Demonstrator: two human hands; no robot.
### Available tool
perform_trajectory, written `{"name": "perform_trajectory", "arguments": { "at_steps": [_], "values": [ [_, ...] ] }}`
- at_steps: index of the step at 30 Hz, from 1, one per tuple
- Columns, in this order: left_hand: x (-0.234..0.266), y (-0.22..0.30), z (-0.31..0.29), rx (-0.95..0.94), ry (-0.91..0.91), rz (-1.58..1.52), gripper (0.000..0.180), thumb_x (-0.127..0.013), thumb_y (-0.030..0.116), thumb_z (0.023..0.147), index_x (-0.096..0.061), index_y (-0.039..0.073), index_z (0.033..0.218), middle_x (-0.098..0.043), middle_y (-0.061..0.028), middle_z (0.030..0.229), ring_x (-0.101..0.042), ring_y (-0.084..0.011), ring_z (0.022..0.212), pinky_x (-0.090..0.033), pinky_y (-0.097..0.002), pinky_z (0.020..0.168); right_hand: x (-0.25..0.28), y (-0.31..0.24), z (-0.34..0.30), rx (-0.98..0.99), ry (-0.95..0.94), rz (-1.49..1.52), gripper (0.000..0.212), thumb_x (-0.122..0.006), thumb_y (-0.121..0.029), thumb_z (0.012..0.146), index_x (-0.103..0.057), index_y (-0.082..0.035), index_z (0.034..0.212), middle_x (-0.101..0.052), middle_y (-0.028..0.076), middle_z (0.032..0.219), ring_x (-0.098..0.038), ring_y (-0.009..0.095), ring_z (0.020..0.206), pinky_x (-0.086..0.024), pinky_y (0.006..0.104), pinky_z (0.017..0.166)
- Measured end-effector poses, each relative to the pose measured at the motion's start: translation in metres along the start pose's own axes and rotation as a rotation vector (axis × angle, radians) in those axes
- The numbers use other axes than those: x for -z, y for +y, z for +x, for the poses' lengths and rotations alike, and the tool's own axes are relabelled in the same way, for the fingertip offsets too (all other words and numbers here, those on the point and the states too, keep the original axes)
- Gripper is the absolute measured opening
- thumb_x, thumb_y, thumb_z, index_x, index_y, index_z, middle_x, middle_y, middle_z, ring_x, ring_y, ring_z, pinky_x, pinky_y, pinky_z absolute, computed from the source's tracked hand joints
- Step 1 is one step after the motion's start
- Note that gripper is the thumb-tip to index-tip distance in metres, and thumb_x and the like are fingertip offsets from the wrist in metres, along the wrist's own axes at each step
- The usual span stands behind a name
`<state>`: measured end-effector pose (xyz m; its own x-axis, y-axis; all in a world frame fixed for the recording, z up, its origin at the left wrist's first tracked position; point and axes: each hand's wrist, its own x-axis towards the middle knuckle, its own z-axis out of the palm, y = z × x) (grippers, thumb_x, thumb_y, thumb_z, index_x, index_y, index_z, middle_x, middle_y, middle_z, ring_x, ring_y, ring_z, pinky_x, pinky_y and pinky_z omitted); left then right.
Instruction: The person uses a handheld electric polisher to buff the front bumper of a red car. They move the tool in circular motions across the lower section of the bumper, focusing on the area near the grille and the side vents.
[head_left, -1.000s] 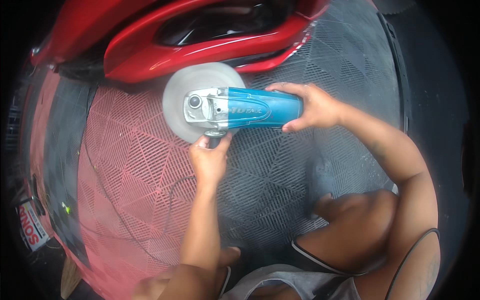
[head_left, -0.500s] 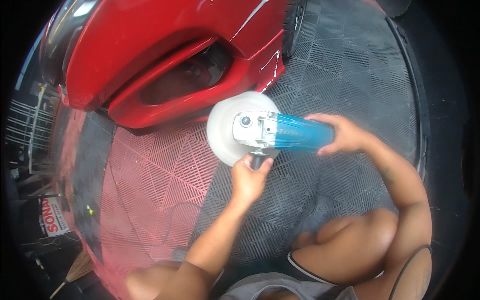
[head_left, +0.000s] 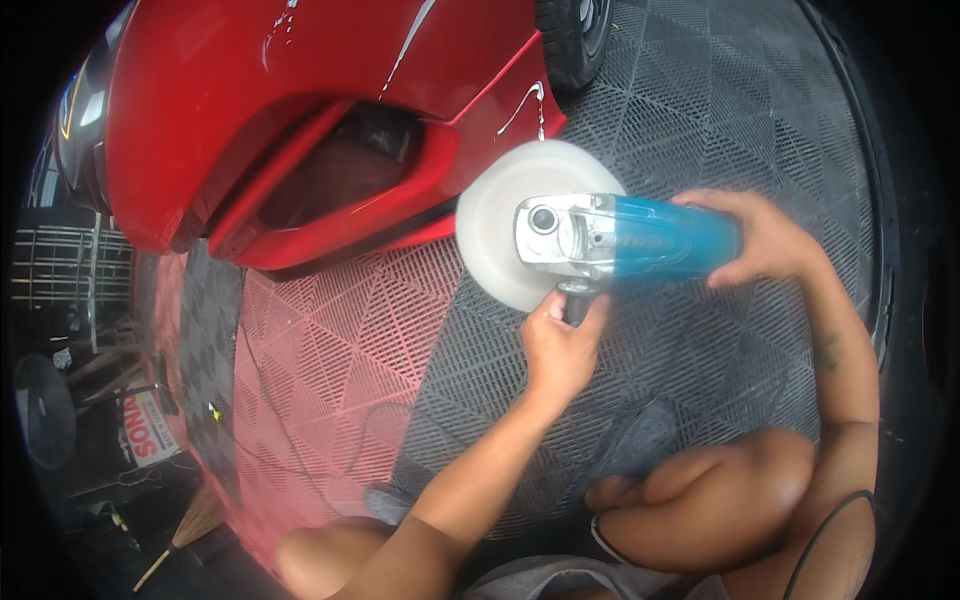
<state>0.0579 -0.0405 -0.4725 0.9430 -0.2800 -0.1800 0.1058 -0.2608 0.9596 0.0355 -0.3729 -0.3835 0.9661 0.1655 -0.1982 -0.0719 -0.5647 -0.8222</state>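
Note:
Both my hands hold a blue power polisher [head_left: 655, 237] with a silver gear head. My left hand [head_left: 563, 345] is wrapped round its short black side handle [head_left: 577, 300]. My right hand [head_left: 765, 238] grips the rear end of the blue body. Under the head, a large round white polishing pad [head_left: 490, 215] lies beside the lower corner of a red car bumper [head_left: 400, 60]. Whether the pad touches the paint I cannot tell. White streaks of liquid [head_left: 538, 95] run over the bumper, some just above the pad.
The floor has red grid tiles [head_left: 330, 340] and dark grey grid tiles [head_left: 700, 130]. A cord [head_left: 365, 425] trails over the red ones. A car tyre [head_left: 572, 45] stands beyond the bumper. At left are a wire rack [head_left: 60, 265], a white-and-red box [head_left: 150, 430] and a straw broom [head_left: 190, 525].
The polisher and both hands sit further right and slightly higher in view. The car appears shifted left as the view moves, and more of the tyre shows.

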Motion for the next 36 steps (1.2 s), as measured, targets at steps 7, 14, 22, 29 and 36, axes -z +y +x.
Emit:
{"name": "perform_trajectory", "arguments": {
  "at_steps": [7,14,22,29,36],
  "values": [
    [-0.013,0.003,0.010,0.000,-0.024,0.015,0.023,-0.086,0.018,0.105,-0.075,-0.001,0.101,-0.068,0.0002,0.071,-0.060,-0.0066,0.060,-0.047,-0.0294,0.055,0.003,0.022,0.002,-0.025,0.028,0.027,0.118,-0.105,-0.042,0.053,-0.068,-0.005,0.159,-0.078,0.018,0.146,-0.074,0.038,0.137,-0.055,0.0521,0.123],
    [-0.004,0.002,0.016,0.057,-0.060,0.048,0.025,-0.087,0.019,0.105,-0.076,-0.003,0.103,-0.069,-0.0004,0.073,-0.061,-0.0072,0.060,-0.047,-0.0295,0.055,-0.003,0.023,0.012,-0.040,-0.016,0.053,0.116,-0.105,-0.040,0.055,-0.067,-0.004,0.159,-0.077,0.018,0.146,-0.073,0.035,0.137,-0.054,0.0492,0.123],
    [0.065,-0.017,-0.020,0.160,0.026,0.097,0.025,-0.087,0.018,0.104,-0.079,-0.004,0.112,-0.074,-0.0031,0.084,-0.065,-0.0103,0.072,-0.053,-0.0308,0.066,-0.053,0.007,0.050,0.068,-0.201,0.150,0.107,-0.107,-0.030,0.067,-0.064,-0.008,0.162,-0.076,0.018,0.149,-0.074,0.035,0.136,-0.057,0.0473,0.121],
    [0.103,-0.001,-0.031,0.271,0.162,0.088,0.021,-0.085,0.017,0.106,-0.075,0.000,0.098,-0.068,0.0003,0.072,-0.059,-0.0067,0.055,-0.044,-0.0256,0.051,-0.086,-0.011,0.092,0.158,-0.282,0.072,0.105,-0.107,-0.035,0.070,-0.064,-0.010,0.162,-0.077,0.019,0.148,-0.076,0.036,0.134,-0.059,0.0462,0.118],
    [0.056,-0.020,-0.020,0.090,0.074,0.102,0.025,-0.086,0.020,0.106,-0.075,-0.003,0.102,-0.068,-0.0007,0.073,-0.062,-0.0084,0.059,-0.048,-0.0272,0.054,-0.051,0.008,0.052,0.067,-0.202,0.125,0.106,-0.107,-0.025,0.066,-0.064,-0.009,0.162,-0.076,0.017,0.150,-0.073,0.033,0.137,-0.058,0.0462,0.120]
  ]
}}
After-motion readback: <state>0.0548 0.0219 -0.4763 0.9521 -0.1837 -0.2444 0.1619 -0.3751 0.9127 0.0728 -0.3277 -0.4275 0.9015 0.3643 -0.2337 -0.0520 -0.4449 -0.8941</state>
